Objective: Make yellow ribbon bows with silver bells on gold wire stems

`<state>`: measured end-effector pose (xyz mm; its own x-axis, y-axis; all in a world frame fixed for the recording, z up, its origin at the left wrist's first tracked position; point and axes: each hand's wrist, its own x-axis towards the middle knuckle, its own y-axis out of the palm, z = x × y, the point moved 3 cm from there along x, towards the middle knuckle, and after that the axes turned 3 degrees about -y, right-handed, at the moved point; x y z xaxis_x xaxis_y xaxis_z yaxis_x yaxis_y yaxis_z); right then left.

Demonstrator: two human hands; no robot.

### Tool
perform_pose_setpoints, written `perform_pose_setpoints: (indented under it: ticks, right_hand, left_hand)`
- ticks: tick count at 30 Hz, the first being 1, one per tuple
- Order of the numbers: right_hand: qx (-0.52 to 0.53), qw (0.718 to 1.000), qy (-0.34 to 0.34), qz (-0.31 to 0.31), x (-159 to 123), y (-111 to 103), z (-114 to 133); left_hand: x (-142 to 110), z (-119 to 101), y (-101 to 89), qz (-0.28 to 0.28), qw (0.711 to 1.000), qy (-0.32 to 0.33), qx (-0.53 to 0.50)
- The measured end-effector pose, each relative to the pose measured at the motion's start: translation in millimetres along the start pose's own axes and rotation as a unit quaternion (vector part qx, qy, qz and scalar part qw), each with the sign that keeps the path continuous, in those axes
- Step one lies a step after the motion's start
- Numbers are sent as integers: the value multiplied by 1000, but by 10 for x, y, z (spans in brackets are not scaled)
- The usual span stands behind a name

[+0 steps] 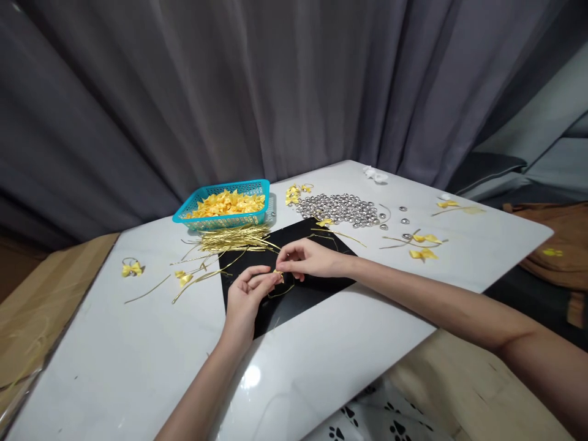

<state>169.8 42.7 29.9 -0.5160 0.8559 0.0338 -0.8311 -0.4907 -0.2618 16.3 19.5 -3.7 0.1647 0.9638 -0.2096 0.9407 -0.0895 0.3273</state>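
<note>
Over a black mat (294, 309), my left hand (250, 291) pinches a small yellow ribbon bow (278, 276), mostly covered by the fingers. My right hand (305, 258) meets it there, thumb and fingertips closed at the bow's upper edge. A thin gold wire tie (285, 291) loops out below the fingertips. Just beyond the hands lies a bundle of gold ties (234, 237). Silver domed bells or beads (342, 210) are heaped behind the mat; their exact kind is too small to tell.
A turquoise basket (267, 202) of yellow bows stands at the back left. Finished-looking bows with bells (131, 268) lie at the left. Loose bows (422, 253) and ties are scattered at the right. A white crumpled piece (375, 175) sits near the back edge, before a grey curtain (298, 92).
</note>
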Motion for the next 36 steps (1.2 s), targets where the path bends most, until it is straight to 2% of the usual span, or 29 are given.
perform_pose_setpoints:
  ticks: [5, 12, 17, 27, 36]
  right_hand:
    - [-19, 1000, 3, 21, -39, -24, -28]
    - [-14, 1000, -14, -7, -53, -43, -30]
    - [-48, 999, -24, 1, -71, -6, -21]
    - [23, 1000, -14, 2, -60, 40, -44]
    - [116, 992, 30, -47, -59, 55, -38]
  left_hand:
    - [5, 5, 5, -3, 1000, -4, -3]
    - [3, 16, 14, 3, 1000, 0, 8]
    - [11, 27, 10, 12, 1000, 3, 23]
    - [-2, 28, 54, 22, 998, -2, 53]
    - [-36, -12, 83, 12, 998, -1, 66]
